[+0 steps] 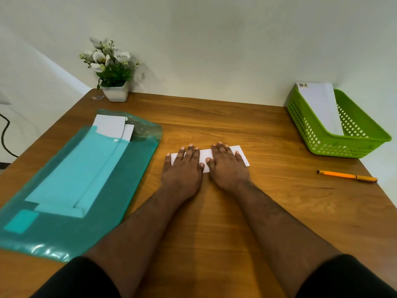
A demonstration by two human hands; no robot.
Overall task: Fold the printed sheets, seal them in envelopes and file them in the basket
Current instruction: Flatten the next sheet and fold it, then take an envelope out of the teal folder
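A folded white sheet lies flat in the middle of the wooden table. My left hand presses on its left half with straight, spread fingers. My right hand presses flat on its right half the same way. A green plastic basket stands at the far right with a white envelope leaning inside it. On the left lies a teal plastic folder holding white sheets and envelopes that stick out at its far end.
An orange pen lies on the table right of my hands, below the basket. A white pot of artificial flowers stands at the back left by the wall. A black cable hangs off the table's left side.
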